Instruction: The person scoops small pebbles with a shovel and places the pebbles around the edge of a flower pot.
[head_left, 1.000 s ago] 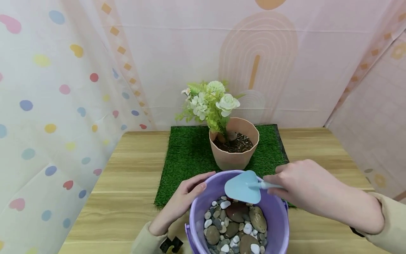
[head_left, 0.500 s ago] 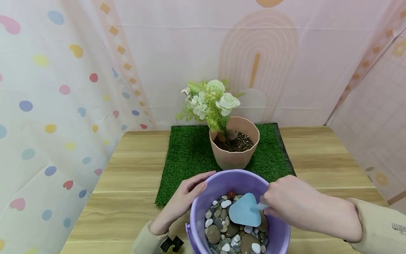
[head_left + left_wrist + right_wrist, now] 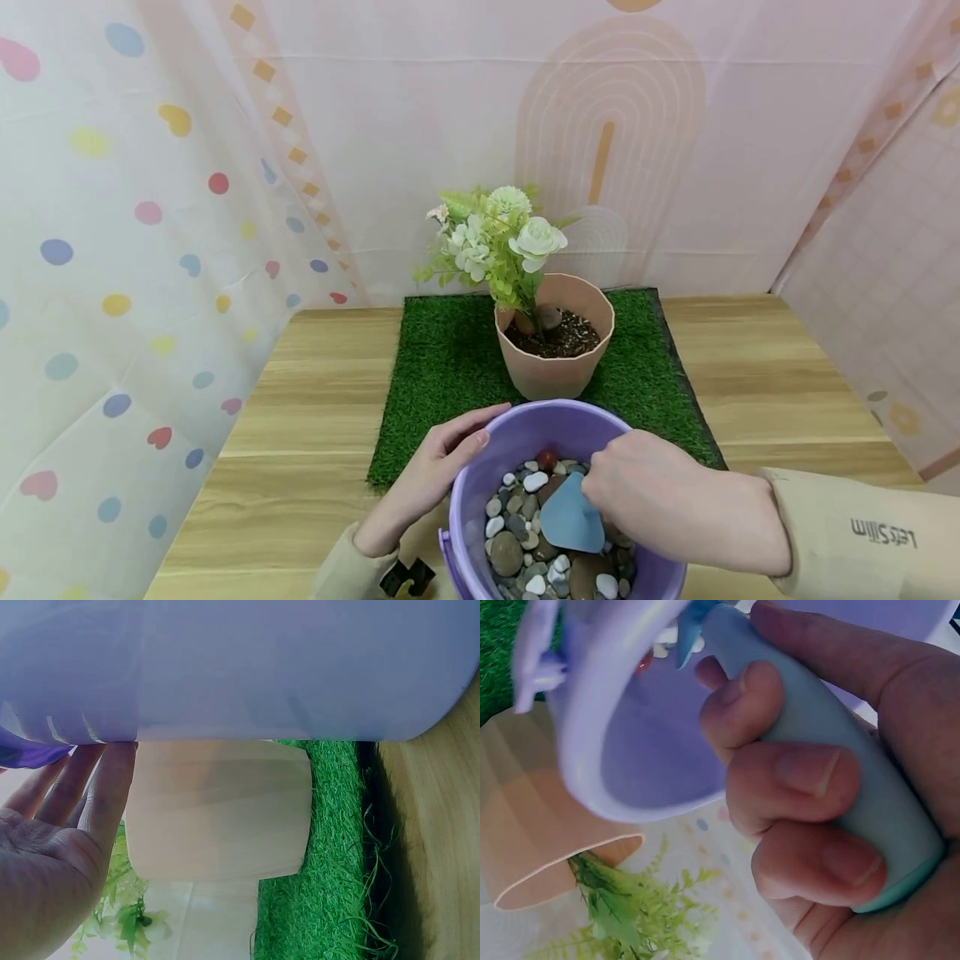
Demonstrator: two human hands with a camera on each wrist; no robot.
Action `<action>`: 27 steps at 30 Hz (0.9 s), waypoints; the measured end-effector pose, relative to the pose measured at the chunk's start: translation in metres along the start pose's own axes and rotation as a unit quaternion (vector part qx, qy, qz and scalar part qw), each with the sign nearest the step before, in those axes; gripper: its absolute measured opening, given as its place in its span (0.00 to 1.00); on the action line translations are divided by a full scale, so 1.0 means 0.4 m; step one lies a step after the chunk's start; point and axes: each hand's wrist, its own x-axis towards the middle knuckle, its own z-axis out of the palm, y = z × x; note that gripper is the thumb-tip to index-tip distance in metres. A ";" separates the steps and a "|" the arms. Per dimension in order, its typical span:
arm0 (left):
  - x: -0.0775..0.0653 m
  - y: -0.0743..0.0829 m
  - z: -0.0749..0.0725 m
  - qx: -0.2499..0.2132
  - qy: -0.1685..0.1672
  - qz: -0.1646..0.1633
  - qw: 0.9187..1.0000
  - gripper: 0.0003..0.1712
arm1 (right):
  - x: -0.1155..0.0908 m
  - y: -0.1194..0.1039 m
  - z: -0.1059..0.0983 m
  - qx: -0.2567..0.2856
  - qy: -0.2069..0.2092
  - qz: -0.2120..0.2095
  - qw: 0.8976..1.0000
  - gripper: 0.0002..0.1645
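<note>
With the right hand (image 3: 652, 493), fingers clamped round the shovel (image 3: 570, 518), best slide it low beneath the stones (image 3: 506, 553) while the left hand (image 3: 437, 461), fingers straight, steadies the bucket (image 3: 517, 443).

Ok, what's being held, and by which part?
The right hand grips the blue trowel by its handle; the left hand only touches the bucket.

The round purple plastic bucket (image 3: 517, 442) looked smooth and glossy, the blue triangular plastic trowel (image 3: 567, 518) smooth with a matt pale-blue handle (image 3: 810, 720). Rounded grey, brown and white stones (image 3: 507, 554) looked smooth. The faceted peach plastic pot (image 3: 551, 379) looked matt, the rectangular green synthetic-grass mat (image 3: 450, 358) rough, the flat tan wood-grain surface (image 3: 330, 375) smooth, the pastel cloth backdrop (image 3: 420, 125) creased.
</note>
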 end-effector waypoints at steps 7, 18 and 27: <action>-0.002 0.002 -0.001 0.003 0.005 0.001 1.000 0.26 | -0.001 -0.014 0.000 0.029 0.000 0.033 0.999 0.25; 0.000 0.001 0.000 -0.003 0.001 0.000 1.000 0.26 | 0.027 -0.018 -0.017 0.065 -0.043 0.032 0.996 0.24; 0.001 -0.001 0.000 0.000 0.005 0.006 1.000 0.26 | 0.042 0.011 -0.021 0.155 -0.127 0.083 0.976 0.16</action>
